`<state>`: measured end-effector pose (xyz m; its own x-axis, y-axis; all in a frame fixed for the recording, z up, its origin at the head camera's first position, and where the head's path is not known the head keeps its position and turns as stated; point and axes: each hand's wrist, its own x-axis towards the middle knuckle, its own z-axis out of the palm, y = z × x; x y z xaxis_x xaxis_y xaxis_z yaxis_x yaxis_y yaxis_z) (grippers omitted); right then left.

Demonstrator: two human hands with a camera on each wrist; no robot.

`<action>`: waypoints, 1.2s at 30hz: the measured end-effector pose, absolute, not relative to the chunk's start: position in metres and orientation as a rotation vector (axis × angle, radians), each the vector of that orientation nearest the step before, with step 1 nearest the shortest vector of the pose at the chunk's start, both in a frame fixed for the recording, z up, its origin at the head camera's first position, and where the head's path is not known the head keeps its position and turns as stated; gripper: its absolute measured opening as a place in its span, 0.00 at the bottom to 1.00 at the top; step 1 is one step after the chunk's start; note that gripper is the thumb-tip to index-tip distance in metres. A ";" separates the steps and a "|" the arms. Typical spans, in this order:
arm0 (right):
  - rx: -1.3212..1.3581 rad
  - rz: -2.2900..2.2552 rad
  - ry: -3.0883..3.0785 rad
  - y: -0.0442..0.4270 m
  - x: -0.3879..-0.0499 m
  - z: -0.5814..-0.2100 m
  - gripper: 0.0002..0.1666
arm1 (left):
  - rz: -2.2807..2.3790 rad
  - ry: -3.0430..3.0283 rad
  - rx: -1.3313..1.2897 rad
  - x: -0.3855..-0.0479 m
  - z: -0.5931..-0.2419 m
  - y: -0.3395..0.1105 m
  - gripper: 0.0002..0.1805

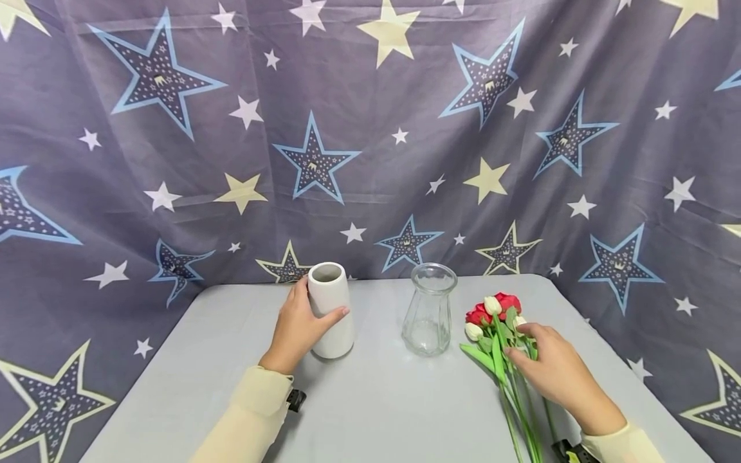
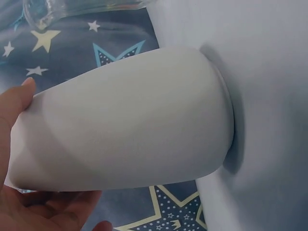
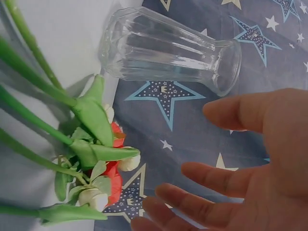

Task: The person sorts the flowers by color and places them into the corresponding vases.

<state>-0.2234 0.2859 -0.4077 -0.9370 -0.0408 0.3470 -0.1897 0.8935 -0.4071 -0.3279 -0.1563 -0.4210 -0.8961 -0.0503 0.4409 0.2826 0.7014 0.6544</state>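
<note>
My left hand (image 1: 294, 329) holds the white vase (image 1: 337, 337), thumb across its front and fingers behind its left side. The vase stands upright on the table; in the left wrist view its smooth white wall (image 2: 134, 120) fills the middle. My right hand (image 1: 560, 376) hovers over a bunch of artificial flowers with its fingers spread. Red blooms (image 1: 477, 314), white tulips (image 1: 493, 305) and long green stems (image 1: 523, 418) make up the bunch, which lies on the table. In the right wrist view the fingers (image 3: 211, 178) are apart from the flowers, with nothing between them.
Between the white vase and the flowers stands a clear glass vase (image 1: 427, 328) with a flared rim. All of it is on a pale grey table (image 1: 382, 411). A purple-grey curtain (image 1: 370, 96) with stars hangs right behind the table's back edge.
</note>
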 end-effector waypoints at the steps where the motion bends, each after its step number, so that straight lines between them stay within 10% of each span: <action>1: 0.166 0.635 -2.729 0.286 -0.223 -0.409 0.31 | -1.058 -2.479 -0.178 -0.329 -0.422 -0.156 0.58; 17: 0.087 0.737 -2.905 0.289 -0.222 -0.429 0.08 | -1.089 -2.459 -0.161 -0.330 -0.430 -0.154 0.55; 36: 0.094 0.709 -2.966 0.283 -0.223 -0.453 0.10 | -1.108 -2.493 -0.092 -0.324 -0.431 -0.149 0.54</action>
<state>-0.2230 0.2832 -0.4526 -0.9940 -0.0386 0.1027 -0.0809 0.8904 -0.4479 -0.3244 -0.1491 -0.4310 -0.9141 -0.1036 0.3920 0.2216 0.6819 0.6971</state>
